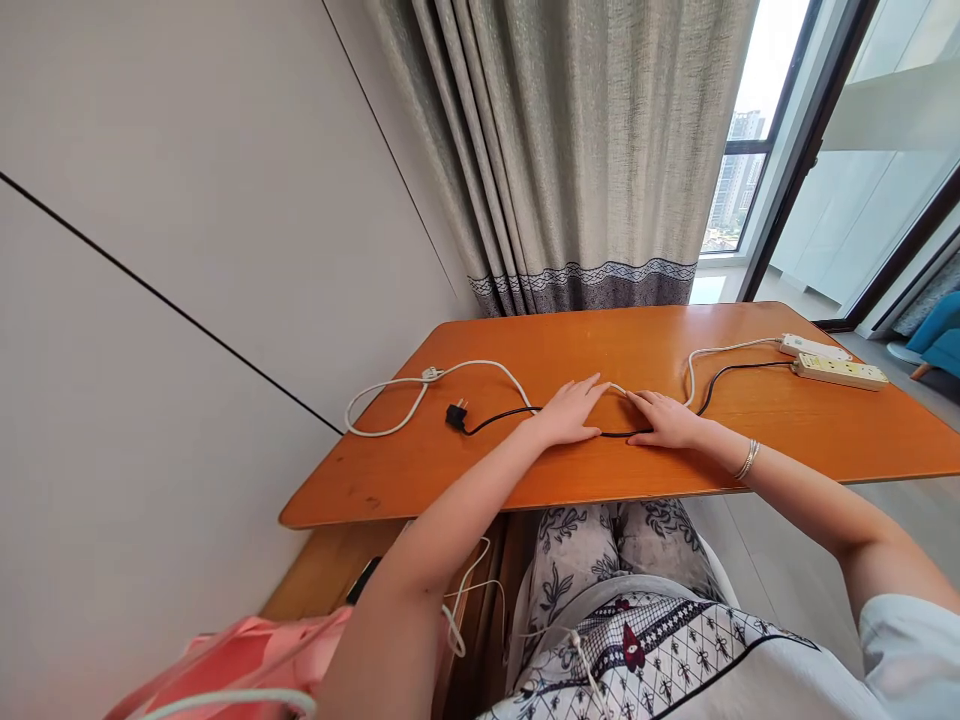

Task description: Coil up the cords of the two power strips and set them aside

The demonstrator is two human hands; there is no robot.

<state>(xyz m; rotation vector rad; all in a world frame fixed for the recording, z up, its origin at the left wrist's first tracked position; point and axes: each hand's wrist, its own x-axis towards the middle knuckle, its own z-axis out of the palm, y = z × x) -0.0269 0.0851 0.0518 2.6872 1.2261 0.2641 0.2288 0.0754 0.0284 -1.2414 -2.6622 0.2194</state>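
My left hand (570,412) lies flat, palm down, on the orange wooden table (825,430), fingers stretched over a white cable (420,383) and a black cable (502,415). My right hand (666,420) rests flat beside it, fingers extended, covering the same cables. The black cable ends in a black plug (455,415) left of my hands. Both cables run right to two power strips, a white one (814,347) and a cream one (840,372), at the table's far right.
A grey wall stands close on the left and a grey curtain (570,150) hangs behind the table. A window and glass door are at the right. A pink bag (247,650) and loose white cords lie by my lap.
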